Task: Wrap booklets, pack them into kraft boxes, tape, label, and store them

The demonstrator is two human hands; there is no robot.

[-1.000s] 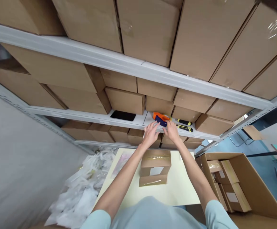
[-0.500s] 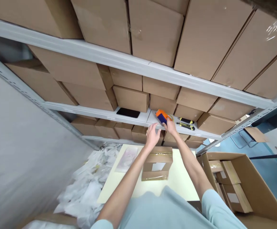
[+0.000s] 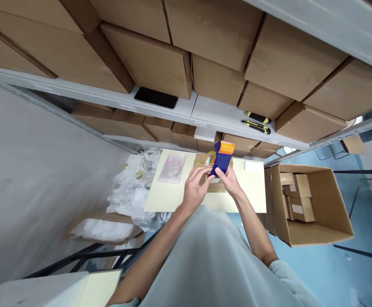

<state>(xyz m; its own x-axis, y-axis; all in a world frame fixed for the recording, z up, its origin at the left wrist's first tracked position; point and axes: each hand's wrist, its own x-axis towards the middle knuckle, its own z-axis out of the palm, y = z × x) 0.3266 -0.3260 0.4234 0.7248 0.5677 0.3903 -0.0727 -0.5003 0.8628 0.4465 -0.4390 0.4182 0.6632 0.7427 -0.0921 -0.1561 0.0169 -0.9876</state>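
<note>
A blue and orange tape dispenser [image 3: 222, 161] is held up above the table, a roll of tape [image 3: 210, 158] on its left side. My right hand [image 3: 231, 182] grips its lower part, thumb against the blue body. From the left, my left hand [image 3: 196, 184] has its fingers closed on the dispenser's lower edge beside the roll. Below and behind them, a taped cardboard box [image 3: 217, 187] lies on the pale table [image 3: 250, 192], largely hidden by the hands and dispenser.
A phone [image 3: 155, 97] and two box cutters [image 3: 257, 122] lie on the shelf [image 3: 218, 111] among cardboard boxes. Left on the table is a clear plastic bag [image 3: 172, 169]. White packing film [image 3: 131, 183] heaps beside it. A large carton [image 3: 320, 230] at right holds several small boxes.
My right hand has brought the tape dispenser from the shelf down over the table, turning it. My left hand, formerly apart, now holds it too. The view has tilted downward.
</note>
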